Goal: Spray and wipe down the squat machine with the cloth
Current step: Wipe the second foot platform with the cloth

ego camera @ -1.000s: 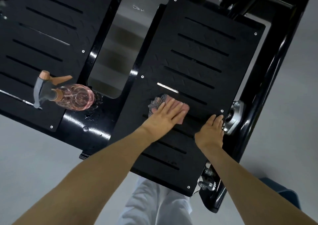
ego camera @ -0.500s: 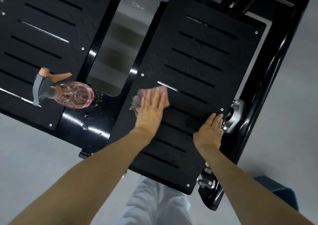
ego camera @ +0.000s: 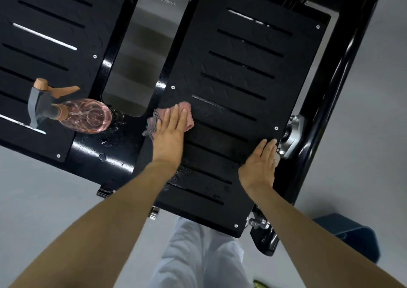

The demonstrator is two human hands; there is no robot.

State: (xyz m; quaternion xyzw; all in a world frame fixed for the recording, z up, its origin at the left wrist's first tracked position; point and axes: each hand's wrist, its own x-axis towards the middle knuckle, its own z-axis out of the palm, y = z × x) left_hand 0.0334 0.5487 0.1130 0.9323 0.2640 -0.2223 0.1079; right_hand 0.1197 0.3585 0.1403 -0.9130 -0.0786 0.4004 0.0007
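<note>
The squat machine's black slotted right footplate [ego camera: 246, 67] fills the middle of the view. My left hand [ego camera: 170, 133] lies flat with straight fingers on a pink cloth [ego camera: 187, 113], pressing it against the plate's left edge. My right hand [ego camera: 259, 164] rests flat with straight fingers on the plate's right edge, beside a silver bearing mount [ego camera: 291, 133]. A pink spray bottle [ego camera: 86, 116] with a grey and tan trigger head lies on its side on the left footplate [ego camera: 44, 45]. Water droplets speckle the plate below my left hand.
A glossy black frame [ego camera: 326, 102] runs along the right side. A steel panel [ego camera: 136, 54] sits between the two footplates. Grey floor surrounds the machine. A dark blue object [ego camera: 350, 235] stands on the floor at lower right. My pale trousers show below.
My left hand has slid the cloth leftward across the right footplate, from its middle to its left edge. My right hand has stayed on the plate's right edge.
</note>
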